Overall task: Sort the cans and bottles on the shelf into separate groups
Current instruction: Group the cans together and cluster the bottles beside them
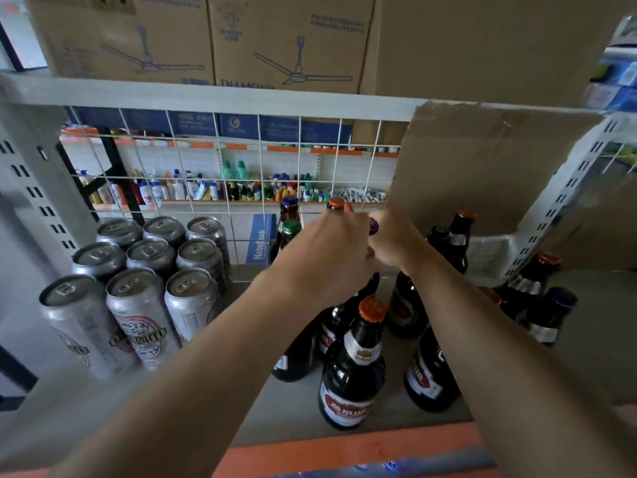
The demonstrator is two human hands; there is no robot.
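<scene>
On the shelf [296, 405] the cans [138, 284] stand grouped at the left in rows (three across), while the bottles [355, 360] stand to their right, some near the front edge, others back against the wire grid [241, 160]. Cardboard boxes [213, 36] sit on the level above.

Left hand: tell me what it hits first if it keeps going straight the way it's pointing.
Probably the orange-capped bottle just beyond the left hand, whose fingertips already seem to reach its neck. Behind that stands the wire grid. Depth is hard to judge from this one view.
</scene>
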